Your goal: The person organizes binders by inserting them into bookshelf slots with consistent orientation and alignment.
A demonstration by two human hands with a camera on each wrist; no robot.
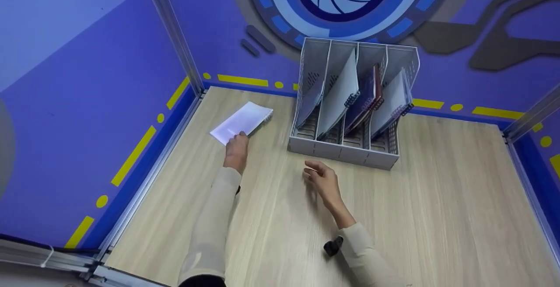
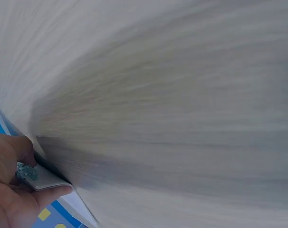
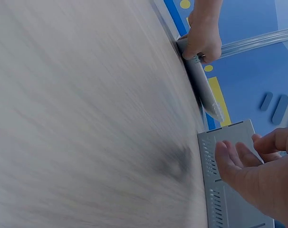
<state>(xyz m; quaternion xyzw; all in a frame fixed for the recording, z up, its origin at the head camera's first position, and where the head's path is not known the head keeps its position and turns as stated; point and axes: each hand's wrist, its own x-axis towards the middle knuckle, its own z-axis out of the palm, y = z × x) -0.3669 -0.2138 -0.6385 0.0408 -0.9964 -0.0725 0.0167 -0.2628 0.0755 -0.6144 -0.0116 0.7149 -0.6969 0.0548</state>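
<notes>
A loose-leaf notebook with a white cover [image 1: 243, 120] lies near the back left of the table, its binding rings along the right end. My left hand [image 1: 236, 150] grips its near edge; in the left wrist view the thumb [image 2: 56, 192] is on one side and the curled fingers on the other. From the right wrist view, the notebook [image 3: 202, 85] is tilted up off the table at the held side. My right hand [image 1: 326, 184] hovers over the table just in front of the grey file rack [image 1: 345, 154], fingers loosely bent and holding nothing.
The rack's compartments hold several notebooks and folders, among them a white notebook [image 1: 341, 99], a dark red one [image 1: 377, 85] and a pale one [image 1: 391, 99] at the right. Purple walls with metal posts [image 1: 173, 24] border the wooden table [image 1: 455, 199].
</notes>
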